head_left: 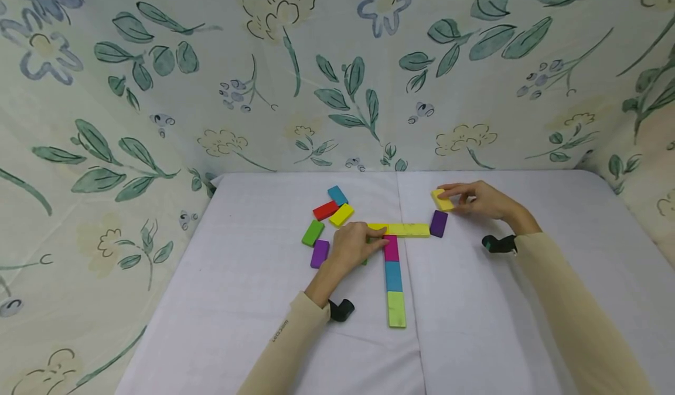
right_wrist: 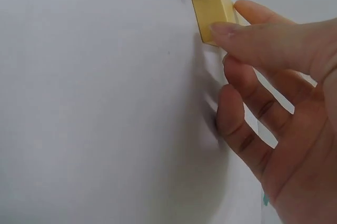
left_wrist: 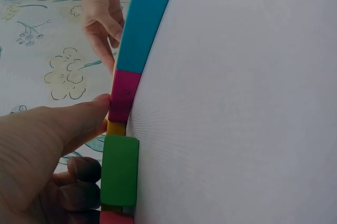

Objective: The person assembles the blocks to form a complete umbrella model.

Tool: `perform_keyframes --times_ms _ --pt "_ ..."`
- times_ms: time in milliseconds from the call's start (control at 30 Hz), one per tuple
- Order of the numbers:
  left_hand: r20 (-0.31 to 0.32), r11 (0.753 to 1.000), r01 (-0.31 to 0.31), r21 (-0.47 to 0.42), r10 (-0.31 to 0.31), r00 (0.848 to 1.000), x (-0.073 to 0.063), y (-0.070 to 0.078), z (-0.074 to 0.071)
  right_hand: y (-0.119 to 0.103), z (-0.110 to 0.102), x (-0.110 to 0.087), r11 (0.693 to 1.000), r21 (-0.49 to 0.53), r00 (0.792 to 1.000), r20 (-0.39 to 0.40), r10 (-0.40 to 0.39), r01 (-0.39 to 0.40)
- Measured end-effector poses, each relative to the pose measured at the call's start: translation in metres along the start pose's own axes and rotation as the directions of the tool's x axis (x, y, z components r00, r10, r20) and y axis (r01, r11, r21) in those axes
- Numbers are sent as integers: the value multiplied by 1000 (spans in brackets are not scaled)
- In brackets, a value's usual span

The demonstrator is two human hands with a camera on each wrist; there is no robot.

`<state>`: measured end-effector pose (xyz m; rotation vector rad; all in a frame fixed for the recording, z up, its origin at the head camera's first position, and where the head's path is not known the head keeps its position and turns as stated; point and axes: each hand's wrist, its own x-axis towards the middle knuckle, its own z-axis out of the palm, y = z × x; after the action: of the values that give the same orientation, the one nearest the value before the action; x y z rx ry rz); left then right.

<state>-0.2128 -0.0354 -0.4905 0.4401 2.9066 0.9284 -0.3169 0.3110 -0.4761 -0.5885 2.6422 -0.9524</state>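
My left hand (head_left: 349, 247) touches the pink block (head_left: 391, 250), can't tell if gripping; right hand (head_left: 486, 200) pinches a yellow block (head_left: 442, 203) up-right of it. Loose blocks (head_left: 313, 232) left, white tablecloth (head_left: 237, 301) under, flowery backdrop (head_left: 211, 96) behind.

You worked in an enclosed indoor nook, at a desk (head_left: 237, 324) covered in white cloth (head_left: 474, 336), with flowered drapery (head_left: 211, 78) behind it and along both sides; whether it was a home or studio could not be told.

yellow block (head_left: 440, 200): slanted, perhaps touching purple block (head_left: 439, 224) | magenta block (head_left: 392, 251): between yellow row (head_left: 411, 230) and blue block (head_left: 393, 276)
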Motion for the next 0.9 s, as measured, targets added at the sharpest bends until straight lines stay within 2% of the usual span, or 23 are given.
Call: perform_keyframes --times_ms 100,367,533,700,900 --pt "1 1000 0 0 0 1000 0 0 0 3 3 0 1000 22 1000 -6 11 -10" --pt "1 1000 -10 -11 10 1000 0 -1 1 12 10 1 994 100 998 -62 -25 31" --pt "-1 1000 -8 -2 8 1000 0 -1 1 11 8 1 997 72 999 -50 -2 6" --pt "-3 1000 -10 1 10 1000 1 -2 1 8 6 2 999 37 1000 -26 -17 18" --pt "-6 1000 -15 2 15 1000 1 -1 1 7 7 4 999 47 1000 -16 -2 3"
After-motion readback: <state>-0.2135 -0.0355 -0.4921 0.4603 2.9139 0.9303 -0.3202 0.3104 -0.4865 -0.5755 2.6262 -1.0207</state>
